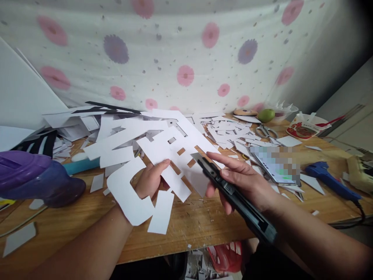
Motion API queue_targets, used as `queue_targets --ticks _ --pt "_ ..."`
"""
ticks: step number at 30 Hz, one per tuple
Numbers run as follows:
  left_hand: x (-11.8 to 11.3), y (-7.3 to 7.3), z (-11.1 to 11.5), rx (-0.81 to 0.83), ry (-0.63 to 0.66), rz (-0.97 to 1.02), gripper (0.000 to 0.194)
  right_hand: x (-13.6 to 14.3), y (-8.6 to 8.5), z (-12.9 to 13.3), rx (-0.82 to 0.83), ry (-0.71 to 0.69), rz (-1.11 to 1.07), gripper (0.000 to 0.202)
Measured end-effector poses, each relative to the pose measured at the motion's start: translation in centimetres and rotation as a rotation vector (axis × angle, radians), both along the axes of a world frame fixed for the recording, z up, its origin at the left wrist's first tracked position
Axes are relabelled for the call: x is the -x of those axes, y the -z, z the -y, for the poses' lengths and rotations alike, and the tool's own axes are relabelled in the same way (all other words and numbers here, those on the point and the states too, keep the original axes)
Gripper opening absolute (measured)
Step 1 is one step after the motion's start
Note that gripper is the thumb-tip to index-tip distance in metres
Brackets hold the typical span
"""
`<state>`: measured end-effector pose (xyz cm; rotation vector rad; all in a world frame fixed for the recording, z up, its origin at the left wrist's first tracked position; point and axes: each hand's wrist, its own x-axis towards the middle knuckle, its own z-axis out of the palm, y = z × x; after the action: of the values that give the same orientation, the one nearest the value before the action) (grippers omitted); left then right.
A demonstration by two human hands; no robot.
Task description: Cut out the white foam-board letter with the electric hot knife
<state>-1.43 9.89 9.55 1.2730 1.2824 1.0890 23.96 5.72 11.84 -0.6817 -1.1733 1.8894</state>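
Note:
Between the thumb and fingers of my left hand (pixel 153 177) is a white cardboard sheet (pixel 182 184) with several rectangular cutouts. A curved white cardboard piece (pixel 125 194) lies over my left wrist, and a small rectangular piece (pixel 161 212) hangs beside it. My right hand (pixel 244 181) is closed around a black utility knife (pixel 233 192). Its blade (pixel 196 156) is out and points up and left, close to the sheet's cutouts; whether it touches the sheet I cannot tell. Part of my left fingers is hidden behind the cardboard.
White offcuts (pixel 227 130) cover the table's back. At right are scissors (pixel 266 132), a phone (pixel 275 165), a blue glue gun (pixel 332 179), a green fruit (pixel 266 115) and a paper bowl (pixel 305 126). A purple bottle (pixel 43 177) stands left. A floral curtain (pixel 163 50) hangs behind.

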Motion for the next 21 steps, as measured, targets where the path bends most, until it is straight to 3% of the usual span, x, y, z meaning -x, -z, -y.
queue_targets --ticks 3,6,11,14,18,21 --pt "0.4 -0.1 -0.3 0.015 0.042 -0.01 0.041 1.0 0.3 0.5 0.043 -0.034 -0.001 0.04" --pt "0.5 -0.3 -0.3 0.013 0.053 -0.016 0.045 1.0 0.5 0.2 0.046 0.026 -0.032 0.027" --pt "0.1 -1.0 0.1 -0.019 0.046 -0.03 0.04 -1.4 -1.1 -0.1 -0.046 0.057 -0.108 0.049" --pt "-0.2 -1.5 0.6 -0.02 0.071 -0.041 0.038 -2.6 -2.2 0.3 -0.103 0.157 -0.084 0.034" --pt "-0.5 -2.0 1.2 0.007 0.139 -0.073 0.04 -2.4 -1.4 0.5 -0.277 0.341 -0.009 0.038" --pt "-0.7 -2.4 1.5 0.019 0.175 -0.089 0.04 -1.4 -0.3 0.8 -0.47 0.384 0.11 0.046"
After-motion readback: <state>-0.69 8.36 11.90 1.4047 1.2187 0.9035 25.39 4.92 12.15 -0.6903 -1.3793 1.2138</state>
